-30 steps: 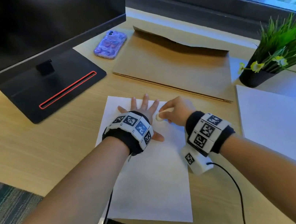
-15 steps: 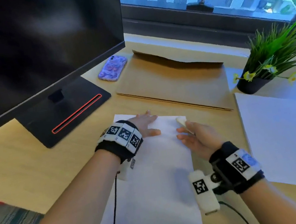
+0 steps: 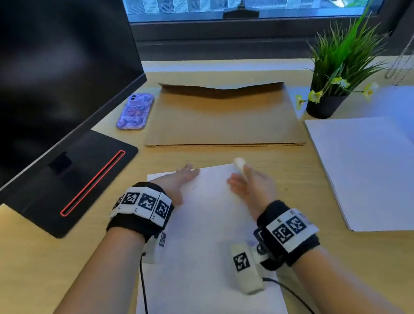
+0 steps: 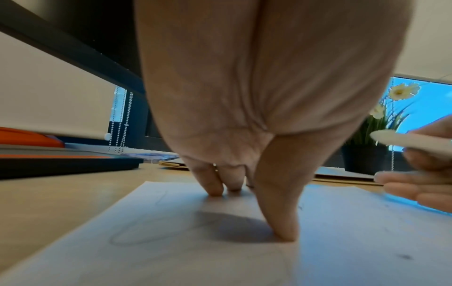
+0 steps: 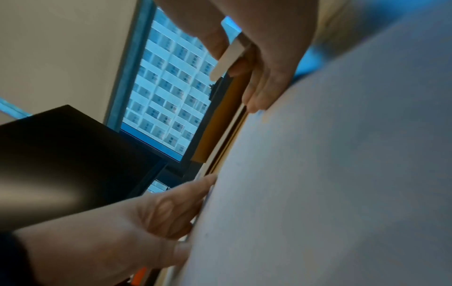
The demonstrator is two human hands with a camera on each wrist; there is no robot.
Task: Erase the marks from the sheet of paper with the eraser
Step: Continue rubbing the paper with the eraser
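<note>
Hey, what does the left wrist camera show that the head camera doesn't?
Only the left wrist view shows the faint pencil loop left on the sheet of paper. Only the head view shows the phone, the envelope and the second white sheet. Both show the left hand pressing the paper and the right hand holding the eraser lifted.

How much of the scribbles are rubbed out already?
Some looks done: eraser crumbs dot the sheet of paper. Now the right hand holds the eraser lifted, while the left hand presses the sheet. Left: a faint pencil loop near the left hand.
</note>
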